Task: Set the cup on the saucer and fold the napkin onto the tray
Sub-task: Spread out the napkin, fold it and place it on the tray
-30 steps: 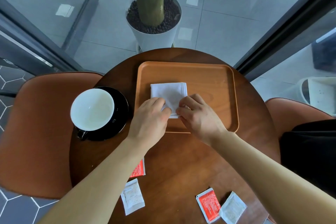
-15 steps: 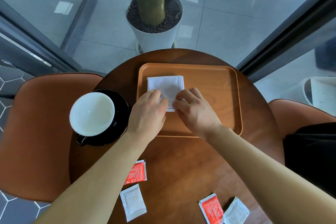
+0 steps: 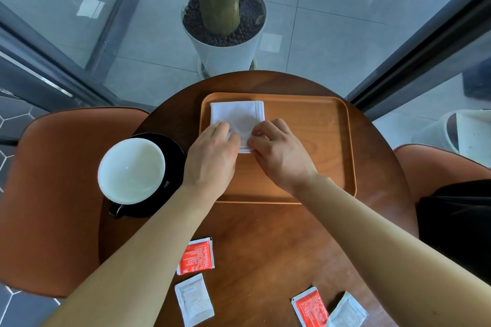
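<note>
A folded white napkin (image 3: 237, 115) lies in the far left corner of the orange tray (image 3: 313, 141) on the round wooden table. My left hand (image 3: 212, 156) pinches its near left edge, and my right hand (image 3: 279, 154) pinches its near right edge; the near part of the napkin is hidden under my fingers. To the left of the tray, a black cup with a white inside (image 3: 131, 170) stands on a black saucer (image 3: 174, 148), its handle toward me.
Several red and white sachets lie on the near table, among them a red sachet (image 3: 196, 256) and a white sachet (image 3: 194, 298). Orange chairs (image 3: 53, 194) flank the table. A white planter (image 3: 225, 56) with a trunk stands beyond the far edge, and glass walls rise on both sides.
Both hands have slid the folded napkin away from me, from the tray's middle left toward its far left corner. The cup and saucer have not moved.
</note>
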`<state>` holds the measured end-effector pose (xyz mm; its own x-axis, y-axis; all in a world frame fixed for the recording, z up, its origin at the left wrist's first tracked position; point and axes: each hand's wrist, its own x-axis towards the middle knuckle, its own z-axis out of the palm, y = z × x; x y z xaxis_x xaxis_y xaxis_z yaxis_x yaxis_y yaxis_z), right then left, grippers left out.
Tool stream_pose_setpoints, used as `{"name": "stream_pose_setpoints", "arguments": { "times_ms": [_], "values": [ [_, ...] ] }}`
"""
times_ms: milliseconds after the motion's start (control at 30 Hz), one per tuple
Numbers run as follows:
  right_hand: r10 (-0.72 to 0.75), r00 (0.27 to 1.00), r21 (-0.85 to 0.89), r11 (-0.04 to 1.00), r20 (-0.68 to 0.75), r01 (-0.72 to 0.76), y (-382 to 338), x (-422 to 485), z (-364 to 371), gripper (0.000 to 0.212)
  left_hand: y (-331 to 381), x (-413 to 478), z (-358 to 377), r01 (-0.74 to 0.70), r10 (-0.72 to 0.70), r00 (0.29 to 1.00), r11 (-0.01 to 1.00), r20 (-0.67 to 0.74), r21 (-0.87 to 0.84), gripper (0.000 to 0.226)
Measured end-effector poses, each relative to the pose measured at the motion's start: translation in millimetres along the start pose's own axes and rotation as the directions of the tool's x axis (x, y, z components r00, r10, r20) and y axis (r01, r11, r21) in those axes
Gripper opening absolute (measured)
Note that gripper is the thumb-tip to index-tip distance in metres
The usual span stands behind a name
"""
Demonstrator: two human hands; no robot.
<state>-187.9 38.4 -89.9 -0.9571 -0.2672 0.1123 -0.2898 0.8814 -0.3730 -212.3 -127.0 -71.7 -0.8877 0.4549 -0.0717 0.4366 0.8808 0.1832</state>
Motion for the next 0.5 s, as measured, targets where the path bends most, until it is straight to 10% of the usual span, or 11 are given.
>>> {"name": "stream_pose_setpoints", "arguments": {
  "times_ms": [500],
  "values": [
    [0.021, 0.999, 0.003, 1.000, -0.042, -0.021, -0.5, 7.0, 10.1, 0.007, -3.4, 4.0, -2.6, -0.005, 0.005, 1.000, 1.000, -0.008, -0.016, 0.024]
  ]
}}
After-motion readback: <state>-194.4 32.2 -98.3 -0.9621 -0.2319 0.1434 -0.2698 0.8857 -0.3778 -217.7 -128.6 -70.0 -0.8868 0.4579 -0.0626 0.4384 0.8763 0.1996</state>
